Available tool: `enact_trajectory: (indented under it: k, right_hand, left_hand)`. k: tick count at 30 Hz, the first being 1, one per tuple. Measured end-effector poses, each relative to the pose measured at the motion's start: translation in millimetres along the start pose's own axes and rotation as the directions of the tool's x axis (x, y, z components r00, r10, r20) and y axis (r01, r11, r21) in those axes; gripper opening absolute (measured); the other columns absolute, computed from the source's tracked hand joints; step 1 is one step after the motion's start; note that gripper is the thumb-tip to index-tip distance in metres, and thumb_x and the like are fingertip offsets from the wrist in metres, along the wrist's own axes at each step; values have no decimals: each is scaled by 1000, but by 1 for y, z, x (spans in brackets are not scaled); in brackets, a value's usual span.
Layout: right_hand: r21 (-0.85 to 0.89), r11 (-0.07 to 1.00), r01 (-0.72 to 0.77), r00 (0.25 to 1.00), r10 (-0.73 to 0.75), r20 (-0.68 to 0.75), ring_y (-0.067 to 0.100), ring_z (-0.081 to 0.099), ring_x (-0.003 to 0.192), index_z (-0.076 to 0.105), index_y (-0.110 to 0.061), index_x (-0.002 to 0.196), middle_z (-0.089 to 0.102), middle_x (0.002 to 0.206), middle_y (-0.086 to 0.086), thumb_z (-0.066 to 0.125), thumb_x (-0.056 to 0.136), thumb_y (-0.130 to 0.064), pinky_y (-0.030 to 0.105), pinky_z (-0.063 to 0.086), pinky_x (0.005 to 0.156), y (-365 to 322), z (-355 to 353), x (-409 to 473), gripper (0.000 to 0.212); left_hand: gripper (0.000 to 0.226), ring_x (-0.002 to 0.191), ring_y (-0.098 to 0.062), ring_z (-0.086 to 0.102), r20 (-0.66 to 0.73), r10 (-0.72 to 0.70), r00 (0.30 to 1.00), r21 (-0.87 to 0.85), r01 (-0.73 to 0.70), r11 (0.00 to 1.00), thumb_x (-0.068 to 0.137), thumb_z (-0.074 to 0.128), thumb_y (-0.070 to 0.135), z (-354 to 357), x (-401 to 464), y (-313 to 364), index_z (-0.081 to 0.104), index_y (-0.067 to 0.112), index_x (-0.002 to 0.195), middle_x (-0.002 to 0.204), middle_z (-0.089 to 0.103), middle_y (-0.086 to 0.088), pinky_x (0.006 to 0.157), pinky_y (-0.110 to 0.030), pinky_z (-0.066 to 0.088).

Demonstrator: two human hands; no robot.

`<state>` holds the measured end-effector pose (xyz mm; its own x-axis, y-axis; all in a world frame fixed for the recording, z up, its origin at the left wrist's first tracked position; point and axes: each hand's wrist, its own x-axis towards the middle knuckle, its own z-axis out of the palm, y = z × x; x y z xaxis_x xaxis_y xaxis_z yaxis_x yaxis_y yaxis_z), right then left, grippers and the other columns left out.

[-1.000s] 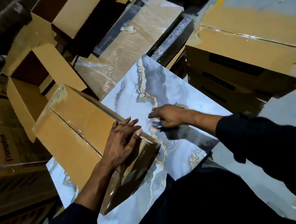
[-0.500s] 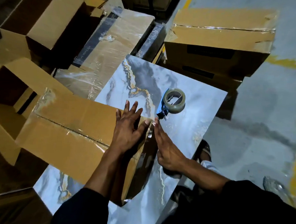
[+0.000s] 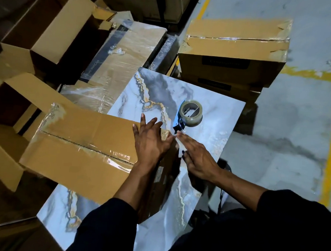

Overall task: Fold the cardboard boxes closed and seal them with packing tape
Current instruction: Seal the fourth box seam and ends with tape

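On tile: one box [image 3: 79, 149], one dispenser [image 3: 190, 115]

Dim, warm indoor light falls from above, leaving the left edge and lower corners in deep shadow. Glare streaks the tape seam on the cardboard box [image 3: 79, 149] and the glossy marbled slab [image 3: 209, 116]. Wide-angle distortion bends outer lines; detail is soft.

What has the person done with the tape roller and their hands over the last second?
A second ago the right hand held the tape dispenser on the marble slab. It has let go, left the dispenser lying there, and come back to the end of the taped box, fingers straight, next to the left hand. The left hand stayed flat on the box top, and the box has not shifted on the slab.
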<state>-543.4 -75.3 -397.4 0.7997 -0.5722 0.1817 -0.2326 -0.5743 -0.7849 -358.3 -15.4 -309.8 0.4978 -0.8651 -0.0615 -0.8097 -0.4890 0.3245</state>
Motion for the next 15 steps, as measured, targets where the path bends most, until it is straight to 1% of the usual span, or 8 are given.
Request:
enact_trajectory:
  k: [1,3,4,5,6,9,12,15]
  right_hand:
    - [33,999,-13,1000,14,-26,20,21,158,21,-11,164,22,171,5,52,102,-8,55,33,121,-7,1,3,70]
    - [94,995,-36,997,42,-63,19,7,160,5,-13,166,5,174,2,44,110,-31,57,23,125,-28,4,12,71]
    - [118,993,-26,996,36,-85,19,2,161,-1,-13,166,-2,174,1,39,110,-40,57,18,127,-40,5,18,74]
    - [133,991,-10,993,26,-117,21,-2,161,-5,-11,165,-8,174,2,35,109,-47,56,13,128,-50,8,26,77]
    - [130,991,10,989,10,-150,23,-5,160,-6,-8,164,-13,173,3,31,108,-52,57,10,128,-58,13,34,80]
    - [54,997,48,981,-37,-189,29,-7,160,-3,-4,163,-15,172,10,24,106,-59,62,7,126,-64,33,51,84]
    - [4,999,52,973,-50,-227,33,-3,160,-3,-5,163,-4,171,21,19,106,-61,65,10,123,-57,48,55,83]
    - [-27,997,68,962,-73,-265,32,-2,160,-10,-9,163,-6,171,17,18,105,-63,65,8,124,-51,53,55,84]
  left_hand:
    - [95,162,-23,12,7,-8,1000,-58,8,998,75,47,83,-1,-1,1,64,18,142,161,48,-5,128,-54,-2]
    - [84,161,-11,11,-19,-57,998,-348,47,936,79,60,77,-8,-8,3,62,24,145,163,45,1,130,-48,-6]
    - [69,159,-3,16,-65,-100,993,-518,52,854,86,68,66,-12,-14,1,64,26,143,161,47,4,132,-48,-1]
    - [53,156,1,23,-125,-144,982,-625,35,780,92,71,54,-15,-22,-3,68,27,137,157,51,7,132,-50,8]
    - [40,153,2,29,-176,-176,968,-660,17,751,96,71,45,-19,-32,-8,71,28,131,154,54,8,131,-52,19]
    - [28,151,-3,38,-208,-204,956,-620,32,784,101,68,36,-23,-65,-28,74,26,127,150,60,5,123,-54,36]
    - [35,153,-6,36,-216,-170,961,-504,39,863,103,65,38,-21,-97,-45,73,19,132,152,58,1,121,-58,38]
    - [36,153,-9,36,-269,-109,957,-372,1,928,104,59,36,-21,-122,-54,72,16,132,153,57,-3,121,-57,37]
